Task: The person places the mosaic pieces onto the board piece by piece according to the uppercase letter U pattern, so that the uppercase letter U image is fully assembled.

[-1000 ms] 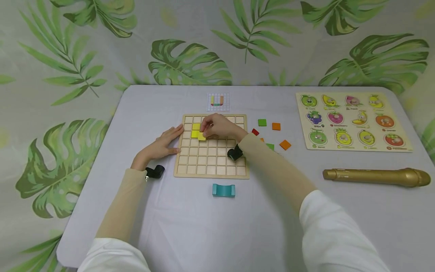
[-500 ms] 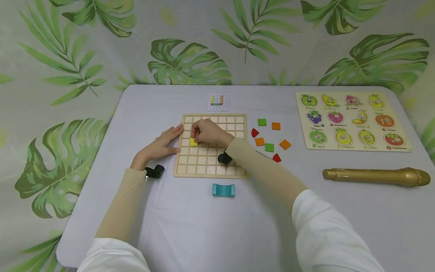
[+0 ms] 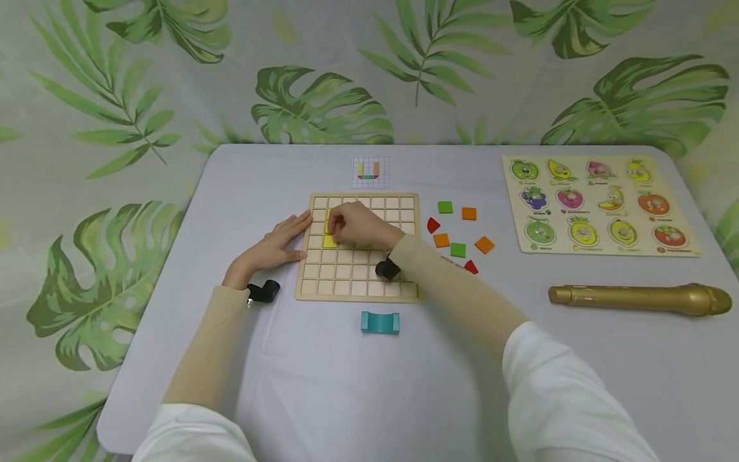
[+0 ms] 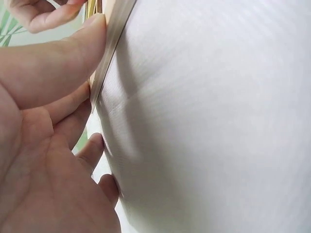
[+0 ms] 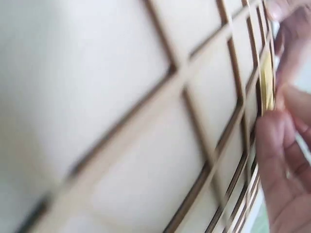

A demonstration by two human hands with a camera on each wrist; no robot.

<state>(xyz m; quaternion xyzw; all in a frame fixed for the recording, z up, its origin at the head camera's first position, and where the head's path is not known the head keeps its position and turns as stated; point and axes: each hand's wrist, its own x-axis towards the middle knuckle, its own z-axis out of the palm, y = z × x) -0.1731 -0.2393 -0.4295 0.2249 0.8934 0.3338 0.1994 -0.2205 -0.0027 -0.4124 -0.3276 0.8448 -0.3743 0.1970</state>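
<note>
A wooden grid board (image 3: pixel 359 298) lies on the table. Flat along its left edge rests my left hand (image 3: pixel 273 246), fingers extended; in the left wrist view its thumb (image 4: pixel 73 63) touches the board's side. Over the board's left part, my right hand (image 3: pixel 362 226) has curled fingers at a yellow square tile (image 3: pixel 329 241), thumb and fingertips bunched on it. Up close in the right wrist view, the yellow tile (image 5: pixel 267 82) sits among the grid cells beside the fingertips. More yellow shows above it in the same column, partly hidden by the hand.
Right of the board lie green tiles (image 3: pixel 458 250), orange tiles (image 3: pixel 484 245) and red wedge pieces (image 3: pixel 433 224). A pattern card (image 3: pixel 371 183) is behind it, a teal block (image 3: pixel 380 323) in front. Farther right are a fruit puzzle board (image 3: pixel 514 205) and a gold microphone-shaped object (image 3: pixel 635 300).
My right hand has brought the yellow tile left and down onto the grid, below the other yellow tiles, then shifted slightly right. My left hand has stayed at the board's edge.
</note>
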